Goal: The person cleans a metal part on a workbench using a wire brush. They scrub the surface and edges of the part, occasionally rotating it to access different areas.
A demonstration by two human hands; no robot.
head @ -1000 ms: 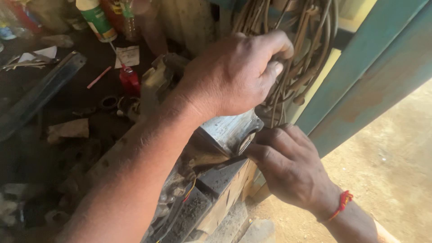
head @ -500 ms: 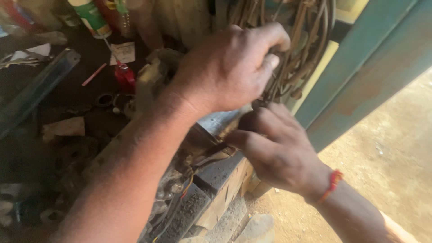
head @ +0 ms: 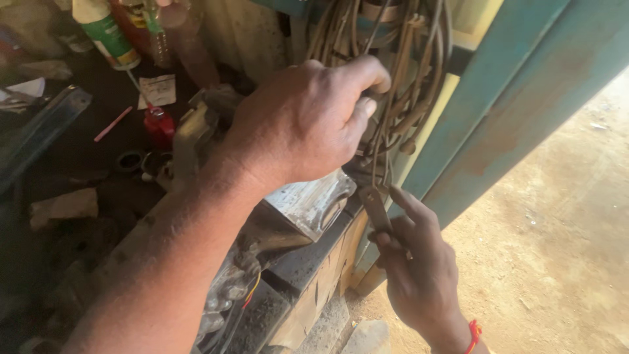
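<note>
Risk first, as a judgement: a slip of the flat grey metal wrench (head: 375, 207) off whatever it bears on, hidden behind the fist, and knuckles driven into the hanging bundle of dusty tan cables (head: 400, 78) or the teal painted door frame (head: 498, 111). Likely causes: a loose pinch grip and a greasy tool. Also possible: the shiny silver metal block (head: 308, 203) shifting on the worn wooden bench edge (head: 321, 288), with the red-capped oil bottle (head: 157, 124) at 9 o'clock of the fist close enough to topple.

Left hand (head: 301, 124): curled tight into a fist on something dark against the cables; exact part hidden. At 5 o'clock from it, right hand (head: 419, 275): partly closed, thumb and fingers pinching the wrench's lower end, forefinger stretched along it, red thread at the wrist.
</note>
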